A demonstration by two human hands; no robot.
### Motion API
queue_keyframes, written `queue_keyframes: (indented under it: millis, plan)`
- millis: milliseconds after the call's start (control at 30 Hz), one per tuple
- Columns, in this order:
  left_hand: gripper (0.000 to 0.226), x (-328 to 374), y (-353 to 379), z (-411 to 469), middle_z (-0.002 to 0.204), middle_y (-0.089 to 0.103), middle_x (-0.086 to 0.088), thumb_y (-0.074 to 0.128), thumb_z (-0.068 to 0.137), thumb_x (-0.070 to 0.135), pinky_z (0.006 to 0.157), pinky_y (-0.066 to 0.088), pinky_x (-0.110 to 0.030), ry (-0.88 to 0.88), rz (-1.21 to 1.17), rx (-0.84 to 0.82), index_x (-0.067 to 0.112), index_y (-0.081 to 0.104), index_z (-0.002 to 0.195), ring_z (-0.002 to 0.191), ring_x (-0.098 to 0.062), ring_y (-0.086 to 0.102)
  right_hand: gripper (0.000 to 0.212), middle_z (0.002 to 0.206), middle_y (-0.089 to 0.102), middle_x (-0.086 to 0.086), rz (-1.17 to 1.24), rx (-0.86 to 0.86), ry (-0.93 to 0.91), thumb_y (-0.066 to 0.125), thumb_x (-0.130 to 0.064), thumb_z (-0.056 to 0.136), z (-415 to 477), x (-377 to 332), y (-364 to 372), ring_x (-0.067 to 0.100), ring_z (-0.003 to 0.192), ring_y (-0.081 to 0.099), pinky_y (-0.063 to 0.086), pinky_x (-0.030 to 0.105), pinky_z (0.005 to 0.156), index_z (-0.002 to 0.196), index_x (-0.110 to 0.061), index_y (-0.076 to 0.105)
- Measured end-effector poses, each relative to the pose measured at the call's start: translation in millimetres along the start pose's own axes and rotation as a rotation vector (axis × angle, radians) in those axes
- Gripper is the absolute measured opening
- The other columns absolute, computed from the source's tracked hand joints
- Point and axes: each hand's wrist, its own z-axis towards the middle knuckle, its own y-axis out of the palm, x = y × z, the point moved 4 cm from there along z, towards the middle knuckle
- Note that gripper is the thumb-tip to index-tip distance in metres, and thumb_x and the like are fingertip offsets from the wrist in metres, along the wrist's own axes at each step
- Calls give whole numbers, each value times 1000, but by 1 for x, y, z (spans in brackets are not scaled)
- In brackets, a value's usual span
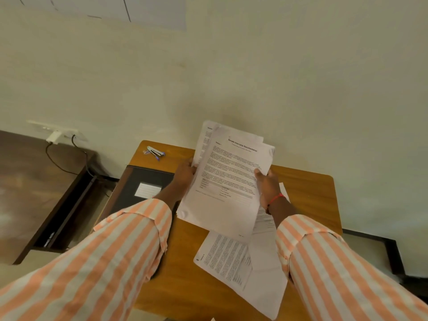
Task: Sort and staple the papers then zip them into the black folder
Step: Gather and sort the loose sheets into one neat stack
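I hold a stack of printed papers [228, 179] up above the small wooden table [308, 188]. My left hand [185, 173] grips the stack's left edge and my right hand [267, 184] grips its right edge, thumb on the top sheet. The sheets in the stack are fanned unevenly at the top. More loose papers [240, 262] lie flat on the table below the stack. The black folder [139, 181] lies closed at the table's left side, with a white label on its cover. A small stapler [155, 152] rests at the table's far left corner.
The table stands against a pale wall [278, 77]. To the left is a dark wooden desk [34, 181] with a wall socket, a plugged charger [54, 136] and a cable above it. A narrow gap of floor separates the two pieces of furniture.
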Motion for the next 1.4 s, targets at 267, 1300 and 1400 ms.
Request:
queue_keyframes:
  millis: [267,1300,1400]
  plan:
    - [26,-15,6,-11,115,75,-9,65,99,23,81,63,-45,80,-135,-42,11,63,121,103,-32,74,21,111,69,5,-137,46,-86,62,-19,95,-12,7,8,25,102,69,58,47,87,114,-18,53]
    - [39,-56,12,-17,113,58,16,61,101,13,78,53,-20,197,-61,316,29,41,131,103,-7,61,49,128,62,3,-297,10,-203,63,-12,95,-22,36,46,23,120,58,47,19,80,141,-22,48]
    - [39,-56,11,-16,114,62,15,62,100,14,82,55,-21,219,-57,315,28,47,134,106,-4,63,47,127,62,2,-274,18,-201,62,-12,96,-22,37,47,19,117,58,49,20,82,140,-22,49]
